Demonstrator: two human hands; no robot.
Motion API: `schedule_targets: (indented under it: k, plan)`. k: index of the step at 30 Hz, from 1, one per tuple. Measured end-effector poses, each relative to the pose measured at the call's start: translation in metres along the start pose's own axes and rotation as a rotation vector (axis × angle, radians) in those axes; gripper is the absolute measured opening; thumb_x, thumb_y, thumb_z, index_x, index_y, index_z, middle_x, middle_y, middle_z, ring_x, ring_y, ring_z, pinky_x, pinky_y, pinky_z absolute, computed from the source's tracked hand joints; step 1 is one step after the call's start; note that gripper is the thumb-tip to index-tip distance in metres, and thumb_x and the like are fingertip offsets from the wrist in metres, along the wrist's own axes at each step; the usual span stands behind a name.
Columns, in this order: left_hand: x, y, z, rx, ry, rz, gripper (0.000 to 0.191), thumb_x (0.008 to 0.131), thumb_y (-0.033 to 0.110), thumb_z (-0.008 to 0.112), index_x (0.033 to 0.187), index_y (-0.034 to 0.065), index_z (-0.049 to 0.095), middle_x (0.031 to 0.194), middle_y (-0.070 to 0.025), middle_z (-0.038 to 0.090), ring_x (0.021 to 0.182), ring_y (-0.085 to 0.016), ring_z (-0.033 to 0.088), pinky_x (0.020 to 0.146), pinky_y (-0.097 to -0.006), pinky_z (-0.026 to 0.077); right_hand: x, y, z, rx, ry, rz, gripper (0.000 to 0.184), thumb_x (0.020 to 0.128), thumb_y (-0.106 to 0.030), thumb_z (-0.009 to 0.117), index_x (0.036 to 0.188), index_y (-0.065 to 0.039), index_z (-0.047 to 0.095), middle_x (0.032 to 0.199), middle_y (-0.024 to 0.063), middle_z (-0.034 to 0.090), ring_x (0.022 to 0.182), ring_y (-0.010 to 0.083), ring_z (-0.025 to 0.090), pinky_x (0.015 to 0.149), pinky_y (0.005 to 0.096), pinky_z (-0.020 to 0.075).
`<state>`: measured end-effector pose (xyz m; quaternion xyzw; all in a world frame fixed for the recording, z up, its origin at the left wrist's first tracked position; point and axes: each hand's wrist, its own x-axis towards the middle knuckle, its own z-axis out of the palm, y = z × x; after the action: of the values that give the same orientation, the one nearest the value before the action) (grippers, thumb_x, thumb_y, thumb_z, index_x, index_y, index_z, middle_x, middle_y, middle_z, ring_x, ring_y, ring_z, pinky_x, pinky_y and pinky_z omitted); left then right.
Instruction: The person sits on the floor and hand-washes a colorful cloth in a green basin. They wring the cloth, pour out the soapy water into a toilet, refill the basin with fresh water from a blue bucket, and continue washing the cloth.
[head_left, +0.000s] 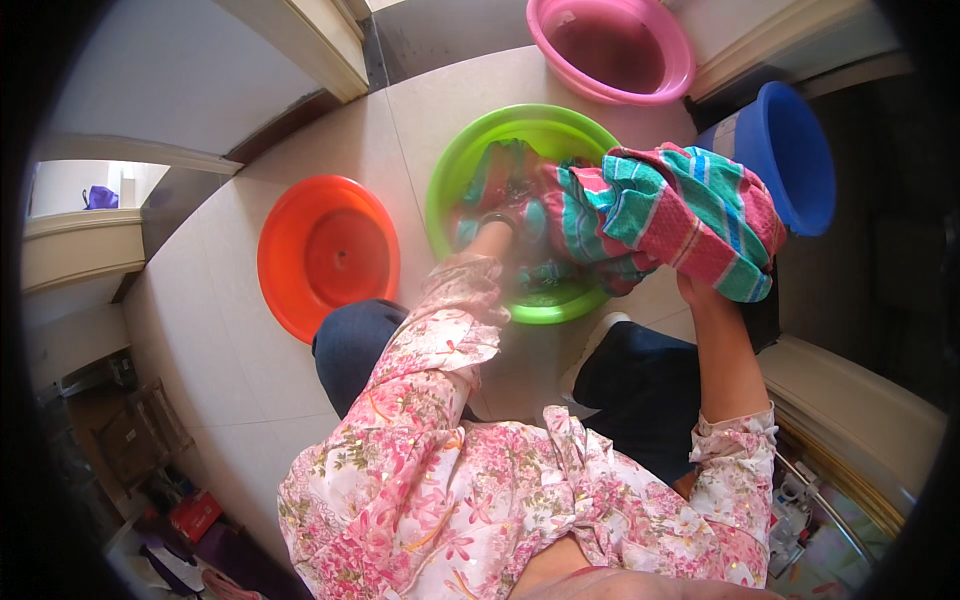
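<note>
A green plastic basin (551, 313) of water stands on the floor before me. In it lies part of a wet cloth (697, 217) with red, green and blue stripes. My left hand (496, 231) reaches down into the basin; its fingers are hidden by water and fabric. A dark band (498, 218) circles that wrist. At the basin's right, my right hand (694, 289) holds up a bunched length of the same cloth, which drapes over the rim and covers most of the fingers.
An orange-red basin (352, 255) stands on the left, near my knee. Beyond the green one is a pink basin (607, 56) with dark liquid. A blue bucket (799, 157) leans at the right by a doorway. Pale tiles (225, 345) cover the floor.
</note>
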<state>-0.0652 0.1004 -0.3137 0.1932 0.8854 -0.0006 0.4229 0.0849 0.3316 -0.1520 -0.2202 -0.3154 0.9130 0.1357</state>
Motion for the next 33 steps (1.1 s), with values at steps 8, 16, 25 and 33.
schedule_targets:
  k: [8,16,25,33]
  plan:
    - [0.017,0.003,0.003,0.011,-0.018,0.021,0.087,0.061,0.044,0.075,0.133,0.0153,0.035,0.136,-0.0117,0.037,0.124,-0.031,0.035,0.100,-0.0469,0.030,-0.019,-0.005,0.024,-0.393,-0.097,-0.051,0.053,0.090,-0.036,0.053,0.134,-0.012,0.035,0.134,0.0078,0.042,0.124,0.0228,0.042,0.104,0.0384,0.0340]
    - [0.000,-0.001,-0.024,0.079,-0.182,0.182,0.079,0.065,0.042,0.072,0.129,0.0079,0.042,0.130,-0.0140,0.046,0.119,-0.027,0.043,0.100,-0.0383,0.033,0.002,-0.002,0.025,-0.675,-0.251,-0.114,0.043,0.090,-0.031,0.053,0.127,-0.012,0.043,0.124,0.0087,0.050,0.116,0.0191,0.048,0.099,0.0366,0.0378]
    - [-0.148,0.038,-0.103,-0.268,0.270,0.533,0.103,0.052,0.032,0.083,0.135,0.0062,0.029,0.128,-0.0180,0.046,0.121,-0.031,0.042,0.103,-0.0373,0.034,0.009,-0.005,0.060,-0.903,-0.335,-0.138,0.040,0.089,-0.027,0.053,0.123,-0.008,0.046,0.117,0.0112,0.054,0.107,0.0204,0.052,0.093,0.0359,0.0411]
    - [-0.211,0.051,-0.108,-0.925,0.490,0.838,0.102,0.054,0.017,0.085,0.137,0.0054,0.026,0.129,-0.0122,0.045,0.119,-0.023,0.045,0.101,-0.0350,0.035,-0.002,0.002,0.114,-1.487,-0.488,0.050,0.037,0.088,-0.023,0.053,0.120,-0.005,0.048,0.110,0.0134,0.057,0.100,0.0217,0.056,0.089,0.0353,0.0440]
